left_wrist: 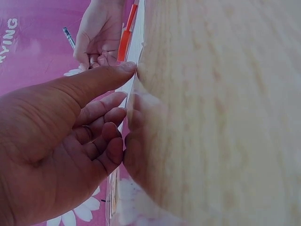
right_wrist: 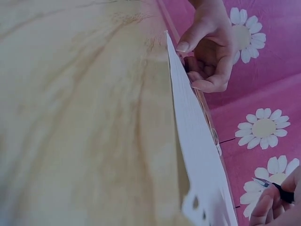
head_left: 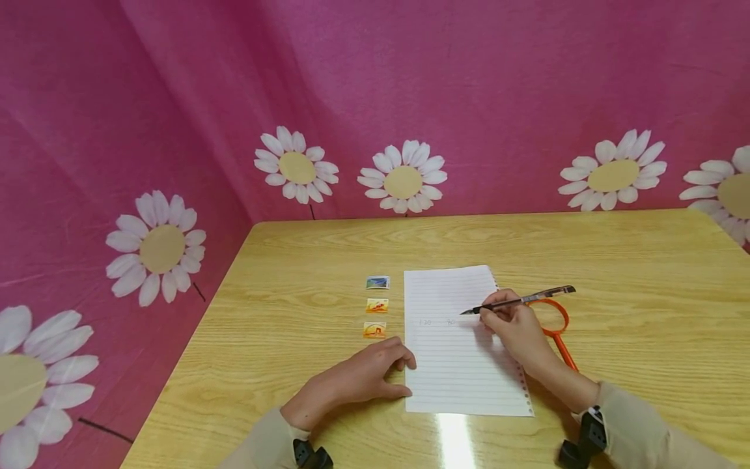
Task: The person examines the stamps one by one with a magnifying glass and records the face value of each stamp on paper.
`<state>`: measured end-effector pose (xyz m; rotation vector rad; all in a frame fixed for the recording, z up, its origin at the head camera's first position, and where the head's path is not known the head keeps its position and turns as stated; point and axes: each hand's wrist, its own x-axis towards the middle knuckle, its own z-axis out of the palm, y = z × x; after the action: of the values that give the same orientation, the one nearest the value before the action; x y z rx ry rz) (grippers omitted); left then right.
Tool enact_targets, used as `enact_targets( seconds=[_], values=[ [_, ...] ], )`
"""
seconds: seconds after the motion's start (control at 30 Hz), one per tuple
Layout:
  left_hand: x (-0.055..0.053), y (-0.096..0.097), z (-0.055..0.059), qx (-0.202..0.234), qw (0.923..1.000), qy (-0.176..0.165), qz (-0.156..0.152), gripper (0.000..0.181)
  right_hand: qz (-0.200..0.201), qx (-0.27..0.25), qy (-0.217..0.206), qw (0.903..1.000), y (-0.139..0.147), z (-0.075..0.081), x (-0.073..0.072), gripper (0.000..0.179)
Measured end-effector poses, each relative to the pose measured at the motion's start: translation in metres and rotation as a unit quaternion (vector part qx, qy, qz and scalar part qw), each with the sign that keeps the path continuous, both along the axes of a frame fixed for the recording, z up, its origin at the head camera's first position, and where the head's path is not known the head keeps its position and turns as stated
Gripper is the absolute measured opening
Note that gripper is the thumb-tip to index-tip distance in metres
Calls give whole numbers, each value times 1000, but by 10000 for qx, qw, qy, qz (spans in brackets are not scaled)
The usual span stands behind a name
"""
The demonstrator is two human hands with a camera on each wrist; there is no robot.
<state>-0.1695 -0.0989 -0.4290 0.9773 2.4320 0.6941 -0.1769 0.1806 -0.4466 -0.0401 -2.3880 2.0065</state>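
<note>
"What's nearest?"

"Two sleeves [head_left: 635, 423], cut off at the near edge. Beyond the left one, the left hand [head_left: 366, 371] rests at the lined sheet's [head_left: 451, 378] left edge, fingers loosely bent, thumb apart, gripping nothing."

"Any risk there?"

"So light a touch might let the paper skid if the pen [head_left: 530, 298] drags."

"And the right hand [head_left: 521, 332]?"

"It pinches that pen above the sheet's right half. Whether the tip touches, I can't tell. A careless wrist could nudge the orange magnifying glass [head_left: 560, 343] just to the right, partly hidden behind the hand."

"Farther?"

"Faint, barely legible figures; three stamps [head_left: 377, 305] left of the sheet, their details too small; then flowered cloth [head_left: 469, 98]."
</note>
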Motion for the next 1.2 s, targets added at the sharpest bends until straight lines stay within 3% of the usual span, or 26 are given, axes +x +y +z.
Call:
enact_targets(
  seconds=[0.33, 0.63, 0.87, 1.07, 1.2],
  values=[
    [-1, 0, -1, 27, 10000, -9, -5, 30, -329, -108, 131, 9993, 13, 3, 10, 9],
    [-2, 1, -1, 40, 10000, -42, 3, 30, -394, -208, 312, 9985, 30, 5, 17, 8],
    [-1, 0, -1, 16, 10000, -1, -29, 29, -313, -884, 470, 9945, 45, 8, 23, 10],
    [-1, -1, -1, 34, 10000, -47, 4, 29, -218, -869, 687, 9936, 59, 9, 27, 9],
    [0, -1, -1, 65, 10000, -58, 7, 29, -451, -890, 643, 9929, 70, 7, 29, 10]
  ],
)
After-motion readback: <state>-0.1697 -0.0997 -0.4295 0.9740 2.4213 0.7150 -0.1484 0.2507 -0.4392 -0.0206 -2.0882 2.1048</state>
